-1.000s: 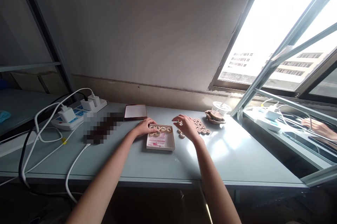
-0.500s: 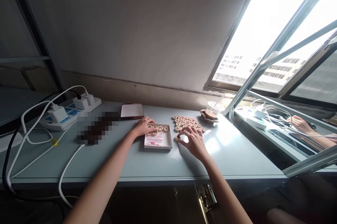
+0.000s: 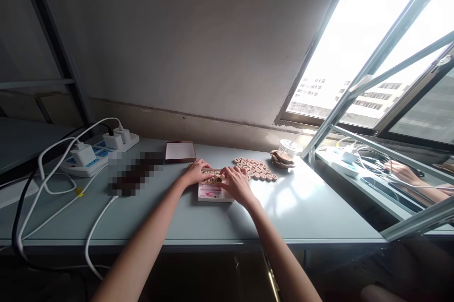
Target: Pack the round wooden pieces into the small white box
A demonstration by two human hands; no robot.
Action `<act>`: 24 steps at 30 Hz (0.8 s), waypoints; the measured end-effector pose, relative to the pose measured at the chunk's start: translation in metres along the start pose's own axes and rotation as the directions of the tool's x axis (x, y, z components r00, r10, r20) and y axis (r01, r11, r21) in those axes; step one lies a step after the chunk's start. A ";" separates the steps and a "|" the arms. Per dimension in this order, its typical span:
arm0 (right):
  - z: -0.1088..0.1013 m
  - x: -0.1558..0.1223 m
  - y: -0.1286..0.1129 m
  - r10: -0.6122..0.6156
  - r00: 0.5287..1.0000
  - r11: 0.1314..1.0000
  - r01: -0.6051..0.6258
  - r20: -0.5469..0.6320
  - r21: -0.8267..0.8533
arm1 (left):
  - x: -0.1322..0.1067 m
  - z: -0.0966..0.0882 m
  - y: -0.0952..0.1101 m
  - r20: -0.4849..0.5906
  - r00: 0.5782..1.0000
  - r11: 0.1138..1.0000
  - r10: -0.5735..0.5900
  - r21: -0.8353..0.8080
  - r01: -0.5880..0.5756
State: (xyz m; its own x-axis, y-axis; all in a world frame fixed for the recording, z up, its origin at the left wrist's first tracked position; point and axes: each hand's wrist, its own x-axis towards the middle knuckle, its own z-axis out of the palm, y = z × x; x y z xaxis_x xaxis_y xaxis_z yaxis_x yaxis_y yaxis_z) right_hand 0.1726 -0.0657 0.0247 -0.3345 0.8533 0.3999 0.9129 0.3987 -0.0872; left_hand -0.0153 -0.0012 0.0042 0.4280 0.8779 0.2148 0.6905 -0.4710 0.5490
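A shallow open-topped box [image 3: 215, 199] stands on the desk with round wooden Chinese chess pieces [image 3: 212, 173] lined up at its far end. Under and nearer than them, a plastic packet with red print [image 3: 210, 191] lies in the box. My left hand [image 3: 193, 173] grips the box's left rim, fingertips by the pieces. Over the box's right side, my right hand [image 3: 238, 184] pinches a chess piece [image 3: 219, 180] close against the front row. Its fingers hide the right part of the box. More chess pieces [image 3: 256, 168] lie face up in rows on the desk to the right.
The box lid [image 3: 180, 151] lies behind on the left. A power strip [image 3: 102, 155] with white plugs and cables is further left, beside a blurred dark object [image 3: 136, 174]. A lidded cup [image 3: 289, 150] and a brown carved dish [image 3: 282, 160] stand back right. Another person's hand [image 3: 400, 172] shows beyond the frame bars.
My right hand has moved left from the desk into the box, carrying a chess piece to the front row. My left hand stays at the box's left side.
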 end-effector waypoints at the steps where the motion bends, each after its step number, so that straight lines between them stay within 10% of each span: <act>1: 0.000 -0.001 0.000 0.004 1.000 1.000 -0.004 -0.005 0.002 | 0.000 0.000 0.001 0.000 1.000 1.000 -0.007 0.010 0.007; 11: -0.003 -0.003 0.001 -0.043 0.999 0.997 0.044 -0.008 0.060 | -0.004 0.007 0.018 -0.024 0.998 0.994 -0.052 0.097 0.054; 24: -0.014 -0.046 0.063 0.048 0.997 0.984 -0.057 -0.053 -0.172 | -0.008 0.005 0.028 0.014 0.998 0.998 0.055 -0.005 -0.055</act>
State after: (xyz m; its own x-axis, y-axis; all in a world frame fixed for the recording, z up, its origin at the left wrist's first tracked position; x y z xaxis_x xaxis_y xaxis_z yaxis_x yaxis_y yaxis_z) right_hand 0.2485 -0.0842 0.0135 -0.2770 0.8526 0.4432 0.9570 0.2859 0.0481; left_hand 0.0033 -0.0223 0.0140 0.4739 0.8491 0.2332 0.6630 -0.5183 0.5402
